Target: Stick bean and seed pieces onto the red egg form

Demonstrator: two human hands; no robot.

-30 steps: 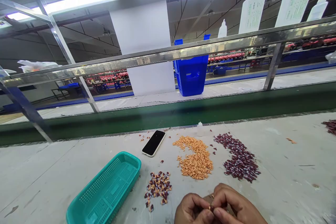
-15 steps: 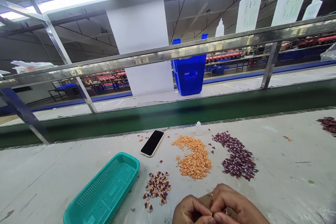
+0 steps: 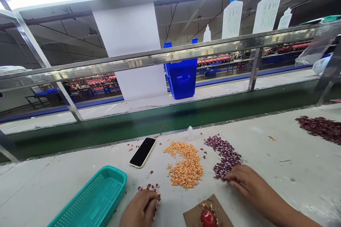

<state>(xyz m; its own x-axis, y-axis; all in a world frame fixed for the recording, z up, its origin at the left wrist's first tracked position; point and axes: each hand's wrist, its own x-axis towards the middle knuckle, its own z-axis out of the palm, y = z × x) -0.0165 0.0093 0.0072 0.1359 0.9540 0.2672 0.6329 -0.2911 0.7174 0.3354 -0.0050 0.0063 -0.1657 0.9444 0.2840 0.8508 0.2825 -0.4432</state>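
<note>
Over the small pile of joined orange-and-maroon pieces [image 3: 149,187] is my left hand [image 3: 140,208], its fingers bent together and hiding much of the pile; whatever they hold is hidden. My right hand [image 3: 246,182] reaches to the lower edge of the dark maroon pieces [image 3: 225,154], fingertips pinched at the pile, with what lies between them too small to name. Between the hands, a brown square board [image 3: 193,216] carries a glossy red blob [image 3: 208,217] with orange bits around it. The heap of orange pieces [image 3: 186,170] lies behind the board.
A teal basket [image 3: 93,198] stands at the left, with a phone [image 3: 143,152] behind it to the right. A small white bottle [image 3: 190,133] is by the green strip [image 3: 128,122]. Another maroon heap [image 3: 319,127] lies far right. A blue bin [image 3: 182,79] stands beyond.
My hands have parted: the left moved to the mixed pile, the right to the maroon pieces. The board and red blob now show between them. The view has shifted right.
</note>
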